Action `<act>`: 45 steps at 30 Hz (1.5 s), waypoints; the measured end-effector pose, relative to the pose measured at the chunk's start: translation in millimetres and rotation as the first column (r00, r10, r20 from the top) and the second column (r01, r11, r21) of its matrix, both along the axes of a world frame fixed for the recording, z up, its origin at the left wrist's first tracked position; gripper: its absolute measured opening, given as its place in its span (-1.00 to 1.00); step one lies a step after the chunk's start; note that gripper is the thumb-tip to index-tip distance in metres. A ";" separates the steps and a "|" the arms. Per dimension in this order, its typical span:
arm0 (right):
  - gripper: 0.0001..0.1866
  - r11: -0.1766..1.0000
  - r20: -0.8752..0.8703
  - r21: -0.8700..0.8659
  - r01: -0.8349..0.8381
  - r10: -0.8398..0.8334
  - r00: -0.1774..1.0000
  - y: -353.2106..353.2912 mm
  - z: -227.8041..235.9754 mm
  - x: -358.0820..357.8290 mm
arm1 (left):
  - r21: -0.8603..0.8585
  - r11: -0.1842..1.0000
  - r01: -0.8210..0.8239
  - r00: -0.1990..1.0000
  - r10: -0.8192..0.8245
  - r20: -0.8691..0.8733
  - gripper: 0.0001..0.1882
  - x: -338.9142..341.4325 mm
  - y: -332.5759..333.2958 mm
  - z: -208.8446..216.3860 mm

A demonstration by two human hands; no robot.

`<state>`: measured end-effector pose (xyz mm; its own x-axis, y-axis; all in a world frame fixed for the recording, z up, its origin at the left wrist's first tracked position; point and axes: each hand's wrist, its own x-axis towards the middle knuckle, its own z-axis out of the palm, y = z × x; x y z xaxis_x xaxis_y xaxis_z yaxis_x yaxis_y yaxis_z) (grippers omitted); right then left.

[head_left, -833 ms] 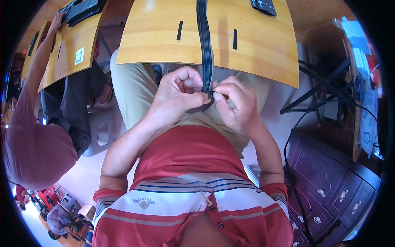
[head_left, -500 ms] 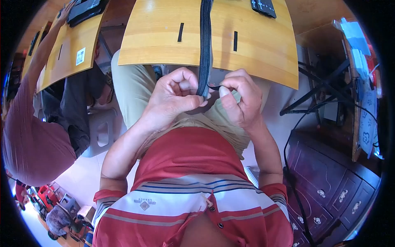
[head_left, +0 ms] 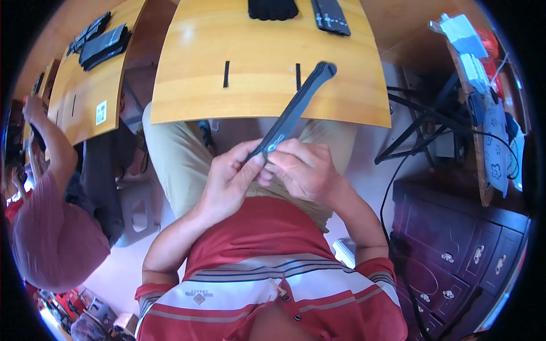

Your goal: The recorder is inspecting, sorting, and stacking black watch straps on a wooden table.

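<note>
A long, narrow folded piece of dark fabric (head_left: 297, 109), black along one side and grey along the other, slants from my hands toward the far right. Its rounded far end hangs above the table's near edge. My left hand (head_left: 228, 181) is closed on the near end, thumb on top. Close against it, my right hand (head_left: 307, 170) pinches the same end beside a small light print. The fingertips partly cover this end, so I cannot make out its edge. Both hands are over my lap, just short of the table.
The wooden table (head_left: 187, 105) bears two short black strips, a folded black item (head_left: 330, 16) and a black item with a scalloped edge (head_left: 273, 8). At left, another person (head_left: 60, 227) sits by a second table (head_left: 85, 122). A dark red cabinet (head_left: 432, 238) and a black cable stand right.
My right hand has come left to meet my left hand; the thin black strip it pinched no longer shows. The fabric has swung from upright to slanting right. The view has shifted.
</note>
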<state>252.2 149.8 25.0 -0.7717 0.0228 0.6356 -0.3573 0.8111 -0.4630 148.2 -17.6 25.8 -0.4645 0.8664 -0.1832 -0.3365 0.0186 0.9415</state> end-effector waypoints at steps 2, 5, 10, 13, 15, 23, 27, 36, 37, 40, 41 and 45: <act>-0.87 0.997 0.100 -0.070 -0.012 0.019 0.995 4.6 3.5 8.3 | -0.089 0.995 0.049 0.989 -0.061 -0.132 -0.70 2.9 -4.1 0.7; -0.95 0.927 -0.010 0.095 0.364 -0.364 0.931 71.2 19.0 36.3 | -0.085 0.995 0.052 0.993 -0.061 -0.099 -0.72 1.4 -22.3 8.6; -0.83 0.539 -0.108 -0.543 0.644 -0.805 0.584 214.5 43.8 66.3 | -0.151 0.979 0.139 0.981 -0.157 -0.114 -0.71 -22.7 -58.4 2.4; -0.83 0.446 -0.039 -0.581 0.681 -0.851 0.524 266.0 44.3 93.2 | -0.142 0.988 0.066 0.992 -0.080 -0.098 -0.72 -32.8 -75.5 -9.4; -0.85 0.555 0.088 -0.608 0.568 -0.664 0.742 254.8 33.8 87.9 | -0.139 0.987 0.074 0.992 -0.088 -0.095 -0.72 -35.4 -75.5 -10.6; 0.14 0.597 0.219 -0.799 0.078 0.167 0.961 13.0 0.1 5.4 | -0.037 0.998 -0.047 0.987 0.041 -0.155 -0.68 -28.4 -42.6 6.8; 0.13 0.575 0.258 -0.804 0.151 0.110 0.960 -30.8 0.9 -10.8 | 0.060 0.991 -0.122 0.946 0.134 -0.295 -0.68 -19.3 -29.3 -1.5; -0.17 0.801 0.354 -0.572 0.175 0.048 0.934 -26.5 9.5 -7.8 | 0.110 0.991 -0.075 0.957 0.102 -0.272 -0.78 -9.5 -14.8 -17.1; -0.17 0.802 0.355 -0.571 0.175 0.049 0.934 -25.4 8.6 -9.3 | 0.149 0.986 -0.081 0.974 0.110 -0.199 -0.78 -8.9 -13.3 -17.0; -0.24 0.877 0.296 -0.474 0.082 0.071 0.953 -23.2 10.9 -13.0 | 0.150 0.982 -0.113 0.978 0.137 -0.160 -0.76 -10.8 -12.3 -16.9; -0.27 0.898 0.311 -0.435 0.065 0.083 0.947 -23.3 14.8 -13.8 | 0.150 0.982 -0.117 0.977 0.140 -0.160 -0.76 -12.4 -13.1 -17.6; -0.30 0.930 0.276 -0.351 0.106 -0.006 0.961 -30.1 17.1 -16.3 | 0.144 0.984 -0.106 0.972 0.133 -0.194 -0.76 -14.5 -14.1 -22.4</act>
<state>235.9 119.7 42.1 -0.9012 0.2587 0.3476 -0.1393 0.5867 -0.7978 133.7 -31.7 3.5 -0.5817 0.8126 0.0372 -0.1311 -0.1388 0.9816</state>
